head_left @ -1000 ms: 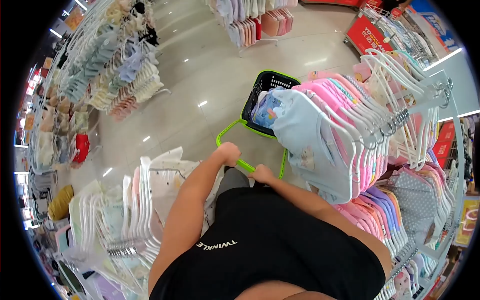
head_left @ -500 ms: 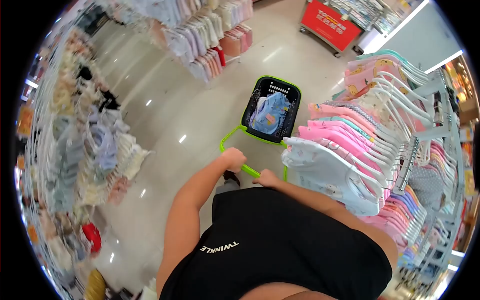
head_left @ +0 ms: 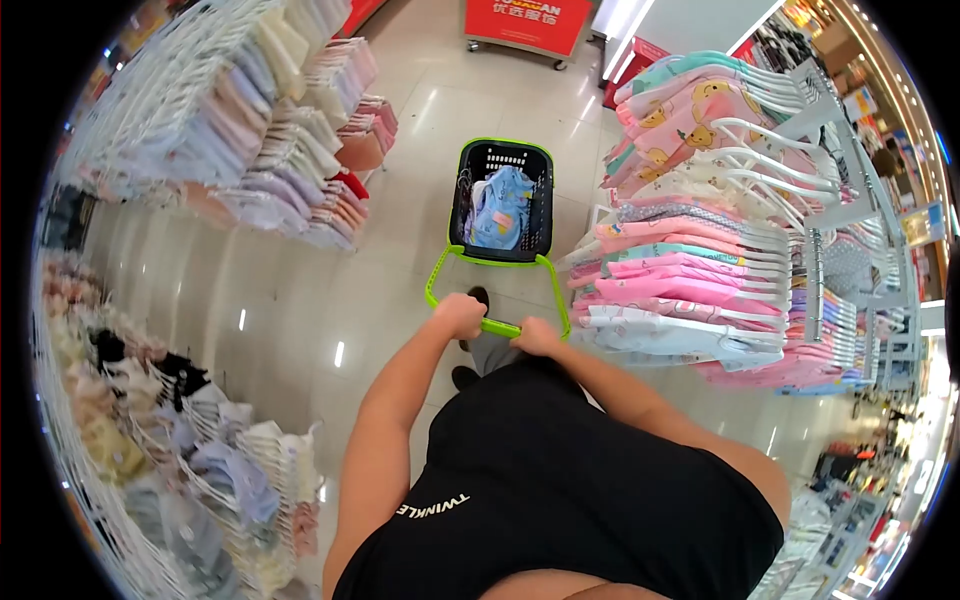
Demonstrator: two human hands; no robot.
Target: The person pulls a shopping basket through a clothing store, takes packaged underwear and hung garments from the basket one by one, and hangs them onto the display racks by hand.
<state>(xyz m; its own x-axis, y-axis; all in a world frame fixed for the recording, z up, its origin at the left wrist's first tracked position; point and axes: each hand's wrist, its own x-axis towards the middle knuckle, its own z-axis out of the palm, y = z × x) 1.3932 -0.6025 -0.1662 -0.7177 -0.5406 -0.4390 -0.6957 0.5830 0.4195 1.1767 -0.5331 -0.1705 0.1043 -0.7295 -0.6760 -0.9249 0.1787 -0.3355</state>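
Observation:
A black shopping basket (head_left: pixel 543 225) with a bright green rim stands ahead of me on the floor, tilted back toward me. Inside it lie folded light blue garments (head_left: pixel 503 208). Its long green pull handle (head_left: pixel 500 328) reaches back to my waist. The left end of the crossbar is wrapped by my left hand (head_left: pixel 461 316), closed. Close beside it, my right hand (head_left: pixel 537 336) grips the right part of the same bar. The bar's middle shows between both fists.
Close on the right hangs a rack of pink and white children's clothes (head_left: pixel 690 265). Packed clothing on hangers (head_left: pixel 270 130) stands front left, with more garments (head_left: pixel 220 470) lower left. A red-fronted cart (head_left: pixel 527 25) is farther ahead on the tiled floor (head_left: pixel 420 110).
The view has turned right and moved forward along the aisle. The basket has come along with the handle in both hands. The left-hand racks and red cart shifted left in view.

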